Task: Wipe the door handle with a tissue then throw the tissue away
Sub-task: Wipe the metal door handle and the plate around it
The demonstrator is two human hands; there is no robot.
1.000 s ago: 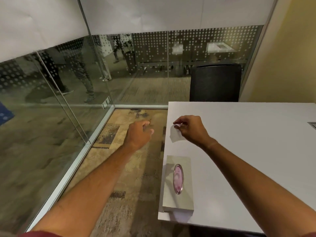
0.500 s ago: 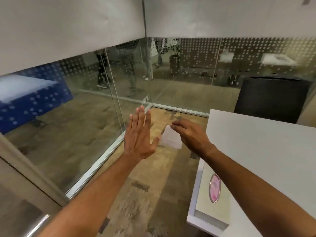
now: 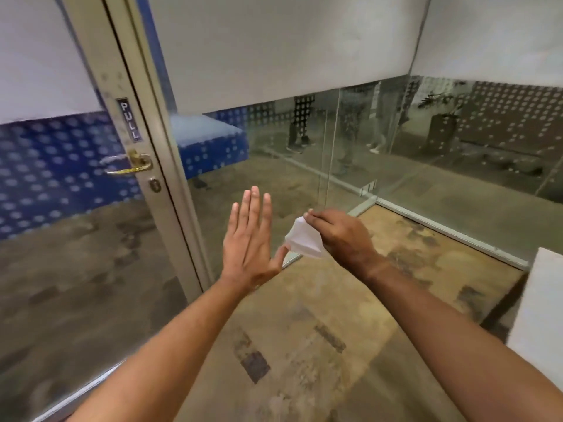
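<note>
One tissue (image 3: 304, 239) — one door handle (image 3: 128, 166)

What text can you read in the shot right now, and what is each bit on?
"PULL": white letters stacked vertically on a small dark plate on the door frame, just above the brass door handle.
No other readable text in view.

Glass walls (image 3: 396, 141) with frosted upper panels and dotted film enclose a small meeting room; patterned brown carpet (image 3: 304, 330) covers the floor. A white table (image 3: 539, 315) juts in at right, and a glazed door (image 3: 45, 178) stands at left.
</note>
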